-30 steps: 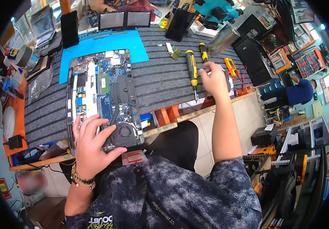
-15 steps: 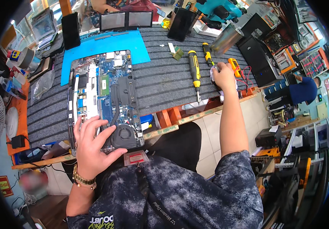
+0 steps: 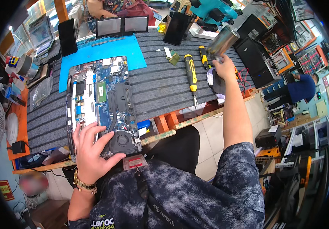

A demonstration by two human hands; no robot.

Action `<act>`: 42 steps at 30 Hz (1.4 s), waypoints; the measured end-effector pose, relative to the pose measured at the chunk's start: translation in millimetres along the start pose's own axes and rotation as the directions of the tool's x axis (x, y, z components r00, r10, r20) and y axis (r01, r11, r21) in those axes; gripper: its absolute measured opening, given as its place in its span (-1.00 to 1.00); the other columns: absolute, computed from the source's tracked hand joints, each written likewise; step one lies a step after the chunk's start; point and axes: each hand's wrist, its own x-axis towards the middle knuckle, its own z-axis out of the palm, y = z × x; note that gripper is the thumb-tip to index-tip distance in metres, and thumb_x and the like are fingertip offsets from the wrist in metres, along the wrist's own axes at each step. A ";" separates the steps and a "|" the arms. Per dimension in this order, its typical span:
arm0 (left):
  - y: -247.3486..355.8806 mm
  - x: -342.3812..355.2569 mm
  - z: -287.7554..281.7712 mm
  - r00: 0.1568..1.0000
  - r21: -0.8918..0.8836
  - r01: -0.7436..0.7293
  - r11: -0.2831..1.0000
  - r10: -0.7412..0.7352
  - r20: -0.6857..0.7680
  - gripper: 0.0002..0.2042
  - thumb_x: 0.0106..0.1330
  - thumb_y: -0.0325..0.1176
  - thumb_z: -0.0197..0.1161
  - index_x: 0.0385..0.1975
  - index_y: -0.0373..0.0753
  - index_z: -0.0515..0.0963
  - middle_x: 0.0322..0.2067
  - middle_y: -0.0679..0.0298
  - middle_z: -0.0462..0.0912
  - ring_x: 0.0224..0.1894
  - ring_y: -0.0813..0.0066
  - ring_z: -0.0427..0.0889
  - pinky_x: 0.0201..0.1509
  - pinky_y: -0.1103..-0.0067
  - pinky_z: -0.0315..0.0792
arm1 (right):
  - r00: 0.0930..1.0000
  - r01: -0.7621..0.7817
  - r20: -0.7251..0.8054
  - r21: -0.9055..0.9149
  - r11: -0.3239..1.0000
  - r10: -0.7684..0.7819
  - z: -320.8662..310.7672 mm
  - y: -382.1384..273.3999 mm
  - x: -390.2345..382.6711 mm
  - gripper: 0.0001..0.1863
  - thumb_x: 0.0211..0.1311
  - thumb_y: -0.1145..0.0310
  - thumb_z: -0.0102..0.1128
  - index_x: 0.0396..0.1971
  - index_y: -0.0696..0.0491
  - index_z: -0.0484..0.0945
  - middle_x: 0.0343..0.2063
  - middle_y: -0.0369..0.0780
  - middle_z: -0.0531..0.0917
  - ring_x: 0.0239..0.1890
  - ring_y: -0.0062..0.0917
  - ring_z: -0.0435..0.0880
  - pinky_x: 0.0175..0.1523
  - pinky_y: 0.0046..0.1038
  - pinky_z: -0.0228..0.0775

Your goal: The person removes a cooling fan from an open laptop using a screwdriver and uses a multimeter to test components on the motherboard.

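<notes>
An opened laptop base (image 3: pixel 102 95) lies on the grey striped mat (image 3: pixel 153 86), its circuit board and round black fan (image 3: pixel 122 142) exposed. My left hand (image 3: pixel 92 150) rests on its near left corner, fingers spread. Out to the right, my right hand (image 3: pixel 225 68) has its fingers curled together at the lower end of a shiny metal cylinder (image 3: pixel 223 40); what they hold, if anything, is hidden. Beside that hand lie a crumpled white and dark cloth (image 3: pixel 215 80) and a short yellow-black screwdriver (image 3: pixel 203 57). A larger yellow-black screwdriver (image 3: pixel 191 74) lies nearer the middle.
A blue silicone mat (image 3: pixel 134 51) lies beyond the laptop. Small green boards (image 3: pixel 174 57) sit mid-bench. Dark phones (image 3: pixel 176 28) stand at the back, near a teal microscope (image 3: pixel 216 11). A black computer case (image 3: pixel 256 59) and red leads (image 3: pixel 243 76) are at the right.
My right hand has moved away from me, toward the foot of the metal cylinder, now covering the yellow multimeter. The left hand stays on the laptop base. The whole view has shifted slightly.
</notes>
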 end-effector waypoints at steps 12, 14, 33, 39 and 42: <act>0.5 0.7 1.3 1.000 -0.003 0.002 1.000 -0.002 -0.007 -0.34 0.04 0.18 0.73 0.01 -0.19 0.80 0.15 0.14 0.69 0.37 -0.04 0.59 0.68 -0.20 0.07 | 0.927 -0.028 0.353 -0.265 0.964 0.124 -48.0 -8.1 -68.7 -0.42 0.24 0.12 0.42 0.14 0.22 0.76 0.00 0.17 0.84 0.15 0.04 0.85 0.32 -0.05 0.65; 0.3 0.3 1.3 1.000 -0.002 -0.003 1.000 0.003 -0.010 -0.34 0.04 0.17 0.73 0.02 -0.19 0.80 0.15 0.14 0.69 0.37 -0.04 0.59 0.68 -0.20 0.07 | 0.927 -0.096 0.339 -0.205 0.974 0.163 -64.7 9.2 -55.6 -0.47 0.24 0.13 0.39 0.08 0.22 0.79 -0.04 0.18 0.85 0.11 0.05 0.86 0.29 -0.06 0.65; 0.0 -2.1 -1.7 1.000 -0.010 0.004 1.000 -0.004 -0.028 -0.38 0.07 0.17 0.72 0.04 -0.09 0.82 0.15 0.21 0.72 0.38 0.00 0.61 0.66 -0.17 0.10 | 0.959 0.150 0.272 -0.247 0.957 -0.080 -3.5 2.3 -34.1 -0.32 0.50 -0.17 0.36 0.15 0.24 0.74 0.08 0.25 0.75 0.18 0.18 0.75 0.34 0.06 0.58; -1.8 -4.0 -0.8 1.000 -0.034 0.013 0.999 -0.014 -0.025 -0.39 0.09 0.16 0.73 0.06 -0.09 0.84 0.15 0.21 0.73 0.40 -0.01 0.61 0.69 -0.14 0.08 | 0.970 0.145 0.225 -0.242 0.959 -0.090 2.4 7.7 -18.2 -0.49 0.38 0.07 0.41 0.07 0.20 0.79 -0.03 0.22 0.83 0.11 0.12 0.83 0.26 0.03 0.64; -1.8 -2.7 -1.5 1.000 -0.042 0.015 0.999 -0.016 -0.019 -0.39 0.08 0.16 0.73 0.05 -0.09 0.84 0.14 0.22 0.73 0.39 -0.01 0.61 0.69 -0.13 0.08 | 0.974 0.076 0.226 -0.275 0.958 -0.013 4.2 13.3 -11.6 -0.48 0.35 0.04 0.40 0.02 0.22 0.80 -0.04 0.22 0.83 0.11 0.13 0.82 0.27 0.03 0.64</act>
